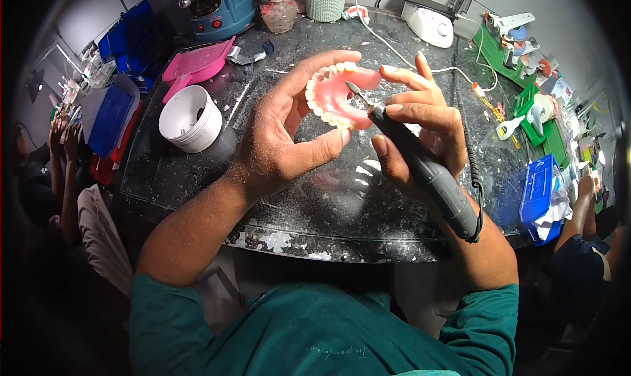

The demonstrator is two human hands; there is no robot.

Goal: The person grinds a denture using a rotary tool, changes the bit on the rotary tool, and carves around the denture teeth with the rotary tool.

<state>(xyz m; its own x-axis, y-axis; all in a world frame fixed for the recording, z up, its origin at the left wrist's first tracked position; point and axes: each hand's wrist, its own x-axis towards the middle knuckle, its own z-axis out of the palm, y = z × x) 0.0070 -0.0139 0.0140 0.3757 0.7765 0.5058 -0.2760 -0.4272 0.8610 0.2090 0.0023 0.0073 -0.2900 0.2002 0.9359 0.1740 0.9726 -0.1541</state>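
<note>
A pink denture with a curved row of cream teeth is held up over the workbench. My left hand grips it by its left side, the index finger along the far edge and the thumb at the near end. In my right hand is a dark grey rotary handpiece, held like a pen. Its pointed grinding bit is at the pink inner surface; I cannot tell if it touches. A coiled cord hangs from the handpiece's rear end. Pale dust speckles my left hand and wrist.
The black bench is strewn with white dust. A white tub and pink dustpan stand at left, a blue machine behind. At right are a white control box, green trays and a blue bin. Other people's hands show at both sides.
</note>
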